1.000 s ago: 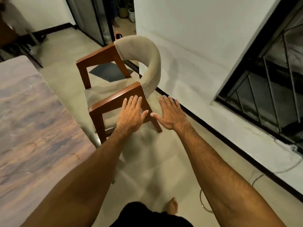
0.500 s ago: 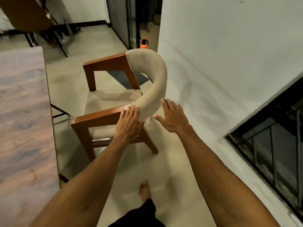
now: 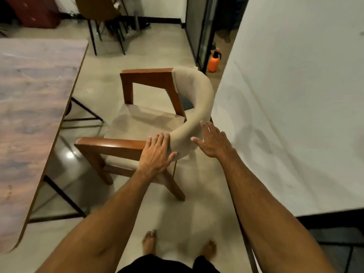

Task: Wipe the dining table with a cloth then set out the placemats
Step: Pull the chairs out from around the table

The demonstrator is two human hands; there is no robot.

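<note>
Both hands are lying open, fingers straight: left hand [image 3: 155, 154] is pressing flat on the chair [image 3: 193, 107] where the wood armrest meets the padded back, right hand [image 3: 213, 141] is touching or just beside the back's outer curve, can't tell which. Prob. prepping, i.e. moving the chair for access before wiping; no cloth or placemats are showing. Next move is calling for a firm grip on the chair, then fetching a cloth. The surface [image 3: 29, 115] is sitting left of both hands, apart from them.

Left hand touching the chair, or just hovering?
Touching. Head view: the left hand lies flat on the chair, fingers draped across where the wooden armrest meets the padded backrest, with no gap showing.
</note>
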